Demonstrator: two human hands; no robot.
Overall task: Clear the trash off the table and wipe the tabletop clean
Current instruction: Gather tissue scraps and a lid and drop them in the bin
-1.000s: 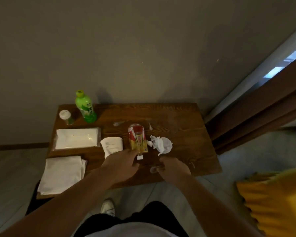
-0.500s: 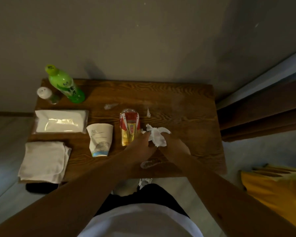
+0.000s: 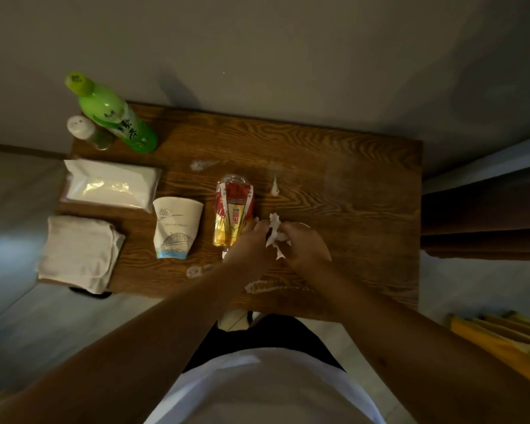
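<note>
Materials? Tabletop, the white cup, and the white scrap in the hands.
Brown tabletop: wood or wood-look veneer, bold grain, faint sheen. White printed cup: likely paper, matte. Crumpled white scrap held between both hands: thin tissue or paper, torn, ragged edges.

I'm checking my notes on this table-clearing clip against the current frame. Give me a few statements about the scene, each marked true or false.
1. Both hands are on the crumpled tissue. True: the left hand and right hand meet around it.
2. The paper cup lies right of the snack packet. False: it lies left of the packet.
3. The green bottle stands at the table's far left corner. True, beside a small white-capped shaker.
4. The folded cloth is in the left hand. False: it lies untouched at the near left edge.
5. The tabletop is already wiped clean. False: white smears and scraps remain.
</note>
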